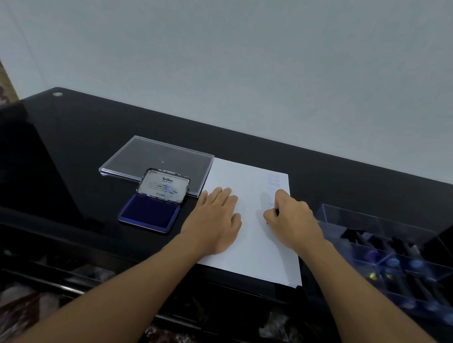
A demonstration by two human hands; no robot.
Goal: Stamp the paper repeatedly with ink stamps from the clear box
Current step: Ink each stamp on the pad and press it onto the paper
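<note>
white paper (244, 242) flush under left hand (214, 221), right hand (291, 221) near its right edge

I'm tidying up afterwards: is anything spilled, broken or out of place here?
Nothing stands out. The ink pad lies open beside the paper, no ink spilled. The box lid lies flat behind it.

left hand (215, 218) flat on paper (252, 242), right hand (291, 221) fisted

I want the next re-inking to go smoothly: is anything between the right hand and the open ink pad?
Yes: the left hand lies flat on the paper, between the right hand and the ink pad.
</note>
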